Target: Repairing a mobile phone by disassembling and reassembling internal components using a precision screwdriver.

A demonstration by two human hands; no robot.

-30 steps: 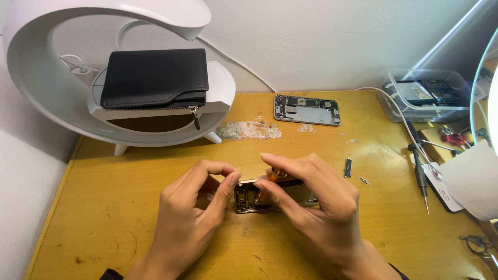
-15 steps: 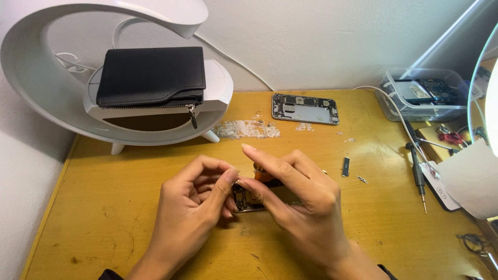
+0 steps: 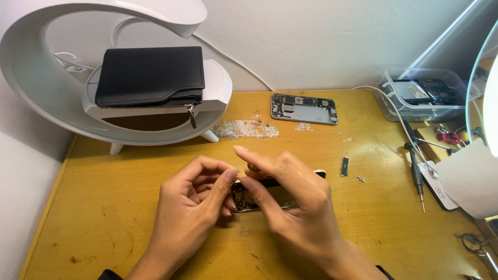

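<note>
Head view: near the middle of the yellow table (image 3: 104, 207), my left hand (image 3: 192, 207) pinches the left end of the opened phone (image 3: 254, 199) while my right hand (image 3: 290, 202) grips its top edge; prying small parts looks underway, and needs fine fingertip control. Far right, a clear plastic box (image 3: 423, 96) holds another phone board

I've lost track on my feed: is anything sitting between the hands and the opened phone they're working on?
Nothing visible does. The left hand and right hand are both already on the opened phone, fingertips meeting over its left end. The small loose parts and the screwdriver lie off to the right, apart from it.
</note>
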